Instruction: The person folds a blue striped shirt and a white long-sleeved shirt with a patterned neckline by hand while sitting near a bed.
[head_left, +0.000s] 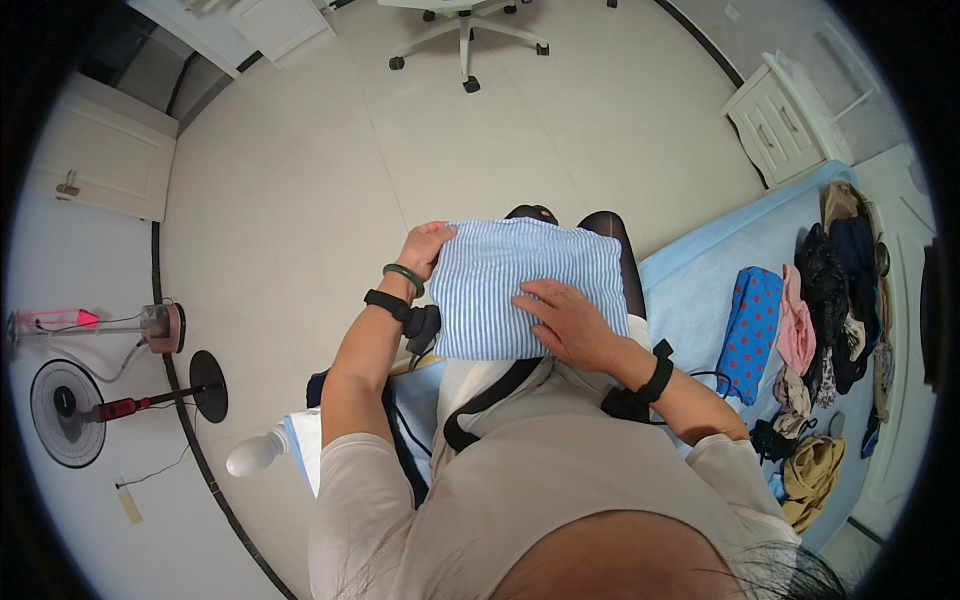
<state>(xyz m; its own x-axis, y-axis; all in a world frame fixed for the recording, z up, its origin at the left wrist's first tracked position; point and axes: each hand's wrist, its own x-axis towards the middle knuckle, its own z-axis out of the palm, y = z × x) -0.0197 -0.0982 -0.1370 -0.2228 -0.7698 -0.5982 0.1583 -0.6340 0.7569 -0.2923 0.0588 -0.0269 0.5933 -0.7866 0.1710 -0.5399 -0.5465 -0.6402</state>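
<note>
A blue-and-white striped cloth (495, 292), roughly rectangular, lies spread over my lap. My left hand (429, 246) pinches its upper left corner, the thumb on top; a dark green bangle and a black strap circle that wrist. My right hand (566, 319) rests on the lower middle of the cloth with its fingers apart. A black strap with a device is on the right wrist too. My knees in dark sheer stockings show just beyond the cloth's far edge.
To the right, a bed with a light blue cover (686, 277) bears a blue cloth with red dots (750, 322), a pink garment (795, 322), a mustard garment (814, 476) and dark clothes. A standing fan (67, 412) is at left, a wheeled chair base (465, 34) ahead, a white drawer cabinet (776, 127) at upper right.
</note>
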